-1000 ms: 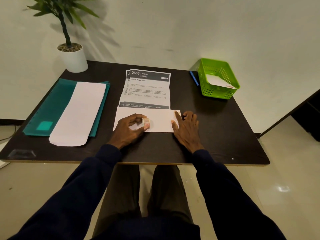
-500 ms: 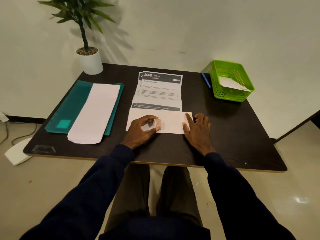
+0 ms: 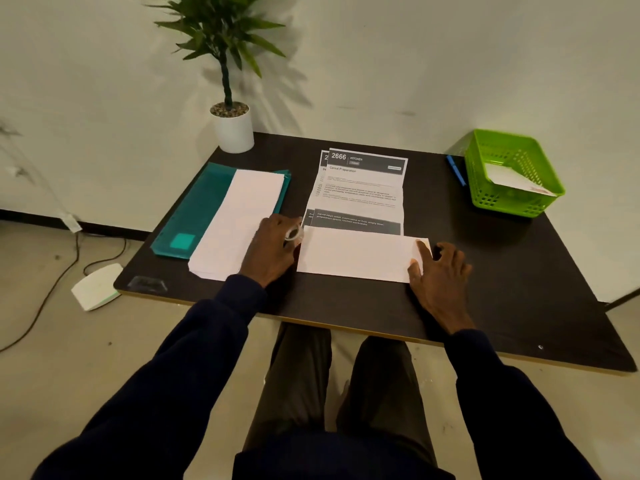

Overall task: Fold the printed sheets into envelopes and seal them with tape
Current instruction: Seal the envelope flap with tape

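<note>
The left hand point(image 3: 273, 249) covers most of the roll of tape point(image 3: 293, 233), so only a blurred rim shows at the left end of the envelope point(image 3: 356, 254). Behind the envelope, the body text of the printed sheet point(image 3: 360, 188) is too small to read, and a second sheet under it shows just a strip at its left edge. The envelope hides the sheet's near end. Right of the envelope, the bench point(image 3: 519, 271) corner runs out of frame.

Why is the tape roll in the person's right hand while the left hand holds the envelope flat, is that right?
Not quite. The head view shows the tape roll in the left hand; the right hand holds the envelope flat.
</note>
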